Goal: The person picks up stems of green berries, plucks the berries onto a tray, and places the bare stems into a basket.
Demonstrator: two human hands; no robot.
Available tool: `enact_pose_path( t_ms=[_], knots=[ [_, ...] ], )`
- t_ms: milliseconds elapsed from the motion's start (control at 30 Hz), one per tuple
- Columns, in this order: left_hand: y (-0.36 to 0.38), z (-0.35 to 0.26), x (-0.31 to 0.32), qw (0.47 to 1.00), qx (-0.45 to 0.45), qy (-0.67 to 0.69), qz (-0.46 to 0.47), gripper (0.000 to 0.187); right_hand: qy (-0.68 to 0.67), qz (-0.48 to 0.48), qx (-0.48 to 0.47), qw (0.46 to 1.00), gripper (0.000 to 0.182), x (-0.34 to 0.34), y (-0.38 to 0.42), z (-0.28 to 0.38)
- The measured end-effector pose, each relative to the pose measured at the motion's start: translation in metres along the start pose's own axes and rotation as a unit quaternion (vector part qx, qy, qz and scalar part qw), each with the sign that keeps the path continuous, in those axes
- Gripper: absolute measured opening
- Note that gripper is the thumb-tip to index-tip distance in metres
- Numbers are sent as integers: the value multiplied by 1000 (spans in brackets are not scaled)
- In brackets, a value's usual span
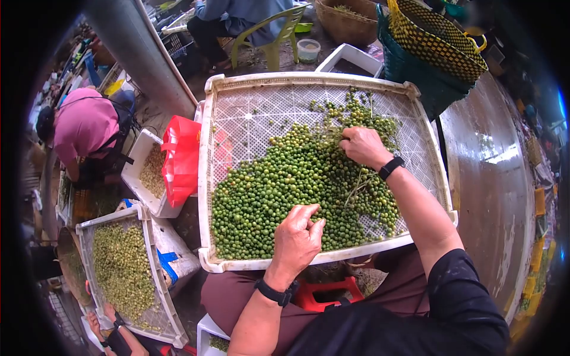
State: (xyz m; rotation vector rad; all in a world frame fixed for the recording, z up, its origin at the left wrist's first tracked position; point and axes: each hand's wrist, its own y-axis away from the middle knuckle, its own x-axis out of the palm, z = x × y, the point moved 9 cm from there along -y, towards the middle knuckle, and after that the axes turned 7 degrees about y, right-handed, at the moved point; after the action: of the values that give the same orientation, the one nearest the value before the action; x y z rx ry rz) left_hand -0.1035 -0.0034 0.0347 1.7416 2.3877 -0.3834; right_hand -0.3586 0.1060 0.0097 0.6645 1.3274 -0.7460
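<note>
A white plastic mesh tray (209,136) lies in front of me above my knees. Small round green fruits (261,190) cover its middle and near left, some of them yellowish. Thin stems and darker bits (356,193) are mixed in on the right side. Over the near part of the pile, my left hand (298,236) is curled, thumb and forefinger close together. My right hand (365,147) reaches into the stemmy fruits at the upper right, its fingers bent and pressed together. Whatever either hand's fingertips hold is too small or hidden to make out.
A second tray of paler fruits (122,267) stands lower left, with another person's hands (110,317) at its edge. A red bag (181,157) and white box (142,145) sit left. A metal post (136,47) rises behind; a woven basket (439,35) is upper right.
</note>
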Motion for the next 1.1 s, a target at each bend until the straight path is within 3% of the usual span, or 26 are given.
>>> enact_pose_path(
  t_ms=[267, 567, 667, 800, 867, 900, 967, 1000, 1067, 1100],
  knots=[
    [7, -13, 6, 1000, 21, -17, -2, 25, -128, 43, 82, 987, 26, -92, 56, -35],
    [9, -14, 12, 1000, 8, -11, -4, 24, -377, -83, 101, 917, 23, -180, 84, -66],
    [8, -19, 16, 996, 75, -53, -13, 23, -440, -109, 106, 885, 20, -203, 97, -65],
    [9, -26, 21, 993, 98, -67, -7, 23, -525, -132, 106, 834, 20, -204, 108, -67],
    [9, -21, 20, 994, 76, -80, 6, 24, -523, -89, 112, 840, 27, -171, 106, -58],
    [9, -18, 19, 993, 72, -92, 9, 24, -483, -21, 128, 866, 29, -147, 109, -48],
    [7, -8, 18, 990, 68, -120, 18, 24, -234, 116, 180, 948, 28, -69, 108, -70],
    [8, -7, 16, 989, 72, -131, 16, 24, -148, 70, 141, 976, 23, -50, 116, -74],
    [12, -4, 9, 985, 76, -153, 7, 24, -172, 133, 218, 951, 27, -28, 140, -73],
    [13, -1, 6, 984, 75, -160, 16, 25, -134, 87, 190, 969, 28, -29, 145, -69]
  ],
)
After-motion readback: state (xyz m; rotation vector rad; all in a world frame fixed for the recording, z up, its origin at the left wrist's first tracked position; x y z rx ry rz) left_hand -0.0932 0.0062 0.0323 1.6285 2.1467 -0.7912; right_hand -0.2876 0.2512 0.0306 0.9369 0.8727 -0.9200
